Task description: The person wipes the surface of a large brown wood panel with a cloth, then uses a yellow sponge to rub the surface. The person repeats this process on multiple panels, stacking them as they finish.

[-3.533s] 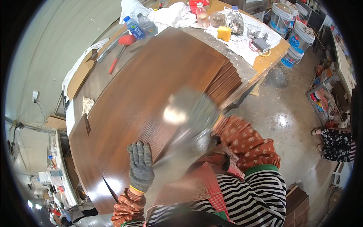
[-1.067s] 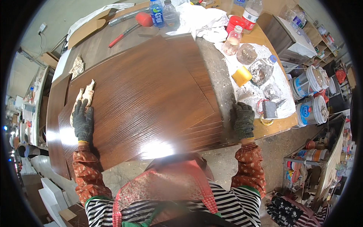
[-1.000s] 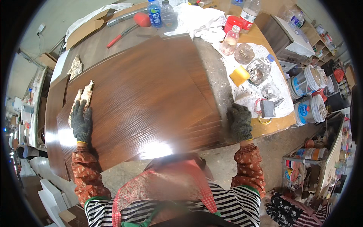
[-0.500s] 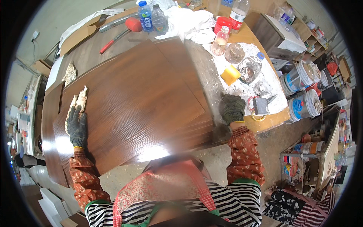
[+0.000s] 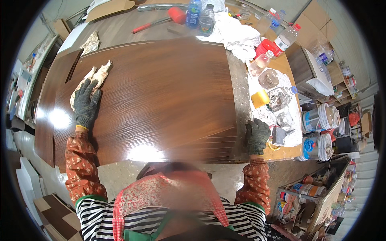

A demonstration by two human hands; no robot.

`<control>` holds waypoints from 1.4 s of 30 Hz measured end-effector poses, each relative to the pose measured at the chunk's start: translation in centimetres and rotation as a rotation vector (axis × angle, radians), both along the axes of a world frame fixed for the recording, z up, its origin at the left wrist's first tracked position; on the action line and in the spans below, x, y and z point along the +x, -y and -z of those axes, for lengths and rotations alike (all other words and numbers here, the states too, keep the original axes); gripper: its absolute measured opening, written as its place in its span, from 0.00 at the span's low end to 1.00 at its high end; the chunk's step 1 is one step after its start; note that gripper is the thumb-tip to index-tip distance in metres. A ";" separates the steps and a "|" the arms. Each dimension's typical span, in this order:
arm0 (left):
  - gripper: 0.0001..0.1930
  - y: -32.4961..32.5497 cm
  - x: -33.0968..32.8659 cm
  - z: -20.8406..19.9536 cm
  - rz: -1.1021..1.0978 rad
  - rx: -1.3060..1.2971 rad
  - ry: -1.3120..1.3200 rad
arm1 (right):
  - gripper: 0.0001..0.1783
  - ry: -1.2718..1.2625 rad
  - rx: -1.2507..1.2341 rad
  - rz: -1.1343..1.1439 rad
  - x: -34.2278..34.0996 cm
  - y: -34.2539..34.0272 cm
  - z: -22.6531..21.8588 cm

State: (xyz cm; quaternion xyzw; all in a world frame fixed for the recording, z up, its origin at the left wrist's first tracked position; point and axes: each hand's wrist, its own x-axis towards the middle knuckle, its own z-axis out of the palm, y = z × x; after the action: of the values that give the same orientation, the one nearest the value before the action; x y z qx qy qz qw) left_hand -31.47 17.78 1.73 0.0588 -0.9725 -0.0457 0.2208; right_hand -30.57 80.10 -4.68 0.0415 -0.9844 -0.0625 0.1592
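**Gloved hands on a dark wood panel**

A large brown wood-grain panel [image 5: 161, 96] lies flat on top of a stack of like panels on the workbench [image 5: 120, 30], and everything else is placed from it. Beyond the panel's far edge lie a red-headed mallet [image 5: 161, 20], two plastic bottles [image 5: 200, 18] and a heap of white cloth [image 5: 237, 34]. Off the panel's right edge, on stained paper, sit a yellow cup [image 5: 260, 98], a clear bottle [image 5: 261, 62] and crumpled plastic bags [image 5: 281, 98]; further right of it, below the bench, stand white buckets [image 5: 317, 132].

On the panel's left part, the person's left hand [image 5: 85, 105], in a dark knitted glove, lies flat with fingers together and pressed down on a stained rag [image 5: 94, 78], which sticks out past the fingertips toward the far edge. At the panel's near right corner, the right hand [image 5: 257, 135], gloved alike, rests on the stack's edge with fingers curled; whether they grip the edge cannot be told.
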 end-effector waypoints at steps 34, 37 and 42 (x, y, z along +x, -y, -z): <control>0.26 0.0 -0.4 -0.1 0.093 -0.078 0.060 | 0.17 0.076 0.072 -0.140 6.4 19.9 -9.0; 0.26 0.0 -0.2 0.0 0.145 -0.075 0.042 | 0.23 -0.010 -0.032 0.099 5.3 18.7 -9.3; 0.26 -0.1 -0.1 -0.1 0.151 -0.073 0.029 | 0.16 0.025 0.171 -0.514 10.8 26.7 -6.4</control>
State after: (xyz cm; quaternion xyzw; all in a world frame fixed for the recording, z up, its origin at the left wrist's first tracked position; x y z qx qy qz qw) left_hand -31.52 17.84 1.85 -0.0221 -0.9783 -0.0260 0.2045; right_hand -19.76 53.42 1.67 0.3043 -0.9345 -0.1022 0.1535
